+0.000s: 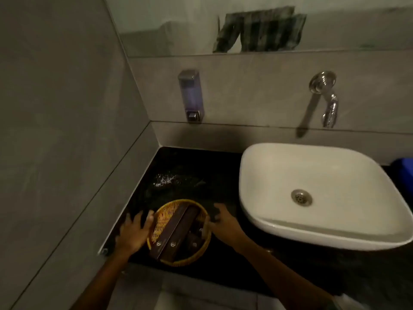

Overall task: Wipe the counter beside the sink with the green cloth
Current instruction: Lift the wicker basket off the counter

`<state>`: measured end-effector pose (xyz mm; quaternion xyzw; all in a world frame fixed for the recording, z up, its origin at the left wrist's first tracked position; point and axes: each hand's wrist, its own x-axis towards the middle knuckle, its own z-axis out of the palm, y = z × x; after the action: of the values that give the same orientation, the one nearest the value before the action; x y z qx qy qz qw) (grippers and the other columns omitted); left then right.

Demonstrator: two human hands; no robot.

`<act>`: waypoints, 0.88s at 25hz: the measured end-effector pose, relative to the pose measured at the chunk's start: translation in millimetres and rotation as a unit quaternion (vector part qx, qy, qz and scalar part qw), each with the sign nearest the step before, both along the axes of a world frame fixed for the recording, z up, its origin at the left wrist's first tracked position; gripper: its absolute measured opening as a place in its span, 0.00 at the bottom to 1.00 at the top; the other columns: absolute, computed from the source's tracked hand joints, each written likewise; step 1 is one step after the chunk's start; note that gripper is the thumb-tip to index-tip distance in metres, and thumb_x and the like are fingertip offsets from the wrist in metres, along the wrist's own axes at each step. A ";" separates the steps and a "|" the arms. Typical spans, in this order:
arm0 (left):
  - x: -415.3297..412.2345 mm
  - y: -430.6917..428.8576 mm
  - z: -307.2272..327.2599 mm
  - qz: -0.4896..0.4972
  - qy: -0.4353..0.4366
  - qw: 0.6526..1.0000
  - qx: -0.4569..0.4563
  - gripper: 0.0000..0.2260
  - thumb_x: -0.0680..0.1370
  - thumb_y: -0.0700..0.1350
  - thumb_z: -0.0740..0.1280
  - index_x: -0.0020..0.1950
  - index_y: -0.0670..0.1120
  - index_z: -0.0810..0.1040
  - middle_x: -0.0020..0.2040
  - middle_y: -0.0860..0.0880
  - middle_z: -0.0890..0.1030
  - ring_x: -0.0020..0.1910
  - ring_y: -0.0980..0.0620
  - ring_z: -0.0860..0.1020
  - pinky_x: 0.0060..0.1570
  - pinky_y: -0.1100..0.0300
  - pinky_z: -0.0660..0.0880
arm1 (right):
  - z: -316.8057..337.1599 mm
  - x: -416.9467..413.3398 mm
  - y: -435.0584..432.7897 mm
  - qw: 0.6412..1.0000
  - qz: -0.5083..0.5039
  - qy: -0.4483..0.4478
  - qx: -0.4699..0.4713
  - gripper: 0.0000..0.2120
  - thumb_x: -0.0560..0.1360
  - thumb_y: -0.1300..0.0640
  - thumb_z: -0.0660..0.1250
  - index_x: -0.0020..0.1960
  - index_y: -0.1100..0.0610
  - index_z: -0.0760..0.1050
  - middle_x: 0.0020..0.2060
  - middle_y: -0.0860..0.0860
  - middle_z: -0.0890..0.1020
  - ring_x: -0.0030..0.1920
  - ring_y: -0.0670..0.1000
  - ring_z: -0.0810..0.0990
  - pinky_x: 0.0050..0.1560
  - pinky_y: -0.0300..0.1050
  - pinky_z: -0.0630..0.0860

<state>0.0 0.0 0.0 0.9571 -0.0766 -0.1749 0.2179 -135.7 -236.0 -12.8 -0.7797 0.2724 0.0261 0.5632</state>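
Note:
The black counter (178, 166) lies left of the white basin (312, 175). Near its front edge stands a round yellow wicker basket (165, 215) holding brown boxes (176, 231). My left hand (134, 231) rests against the basket's left side, fingers spread on the counter and thumb at the rim. My right hand (223, 220) is at the basket's right rim, its fingers curled over a dark bunched cloth (213, 211). In this dim light the cloth's green barely shows. A wet, glinting patch (165, 180) lies on the counter behind the basket.
A soap dispenser (191, 95) hangs on the back wall above the counter, and a chrome wall tap (328, 104) juts over the basin. The tiled side wall (67, 130) bounds the counter's left. A blue object (404, 168) sits right of the basin. A mirror (245, 25) is above.

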 end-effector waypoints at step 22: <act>-154.5 -94.4 -6.5 -0.066 0.044 0.991 -0.105 0.19 0.76 0.47 0.68 0.65 0.47 0.73 0.58 0.44 0.81 0.56 0.44 0.79 0.52 0.52 0.75 | 3.5 -203.8 -88.9 0.978 -0.153 0.024 0.138 0.31 0.71 0.62 0.74 0.71 0.56 0.66 0.54 0.48 0.79 0.53 0.46 0.80 0.48 0.37 0.79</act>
<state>-154.5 -94.4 -6.5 0.9132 -0.1478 -0.2214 0.3086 -339.6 -324.9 -9.3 -0.6428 0.3960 -0.0045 0.6558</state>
